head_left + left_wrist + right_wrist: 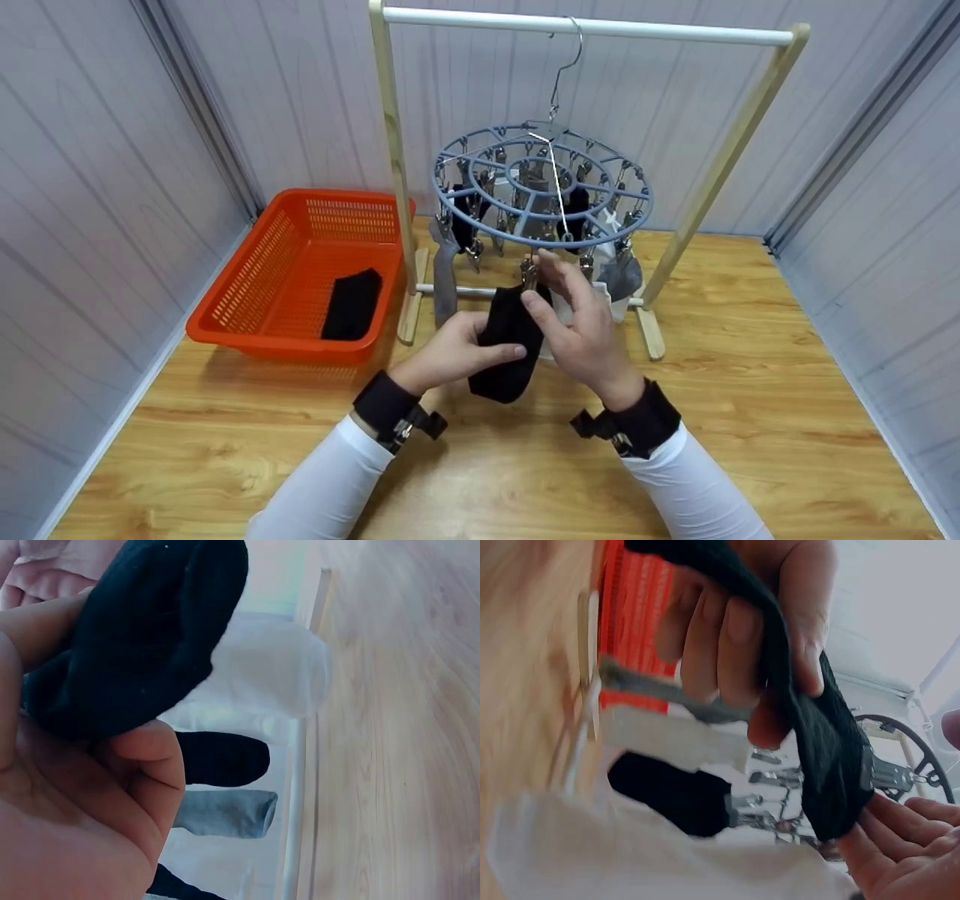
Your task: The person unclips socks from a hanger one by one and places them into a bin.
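A black sock (510, 337) hangs below the near rim of a round blue-grey clip hanger (568, 244). My left hand (465, 351) grips the sock partway down, thumb on the near face, fingers behind. A metal clip (891, 774) bites the sock's upper edge in the right wrist view. Around that clip is my right hand (581, 330), its fingers extended against the sock's edge and its thumb apart from the clip. Other socks hang from the hanger: a grey sock (445, 277) at left, a white sock (270, 664) and a black sock (667, 791) among them.
An orange basket (259, 346) stands on the wooden table at left, with another black sock (352, 304) inside. The hanger hooks over the white bar (480, 20) of a wooden-legged rack. More metal clips dangle beneath the rings.
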A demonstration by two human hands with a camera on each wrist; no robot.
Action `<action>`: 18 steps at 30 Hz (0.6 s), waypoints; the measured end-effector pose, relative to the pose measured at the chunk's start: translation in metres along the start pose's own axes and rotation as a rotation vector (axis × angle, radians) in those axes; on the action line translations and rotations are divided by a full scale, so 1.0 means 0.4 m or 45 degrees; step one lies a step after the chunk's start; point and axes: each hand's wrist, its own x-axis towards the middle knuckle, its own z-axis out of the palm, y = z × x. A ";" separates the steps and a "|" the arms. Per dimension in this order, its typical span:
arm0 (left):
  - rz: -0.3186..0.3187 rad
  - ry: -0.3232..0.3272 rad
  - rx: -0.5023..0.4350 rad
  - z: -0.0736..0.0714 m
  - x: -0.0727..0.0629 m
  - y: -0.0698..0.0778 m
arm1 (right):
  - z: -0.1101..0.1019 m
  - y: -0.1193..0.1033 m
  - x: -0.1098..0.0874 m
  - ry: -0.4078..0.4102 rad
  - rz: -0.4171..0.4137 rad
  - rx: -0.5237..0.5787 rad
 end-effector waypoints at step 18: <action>-0.026 0.023 -0.017 0.005 0.002 0.006 | -0.003 -0.006 0.010 0.107 0.214 0.352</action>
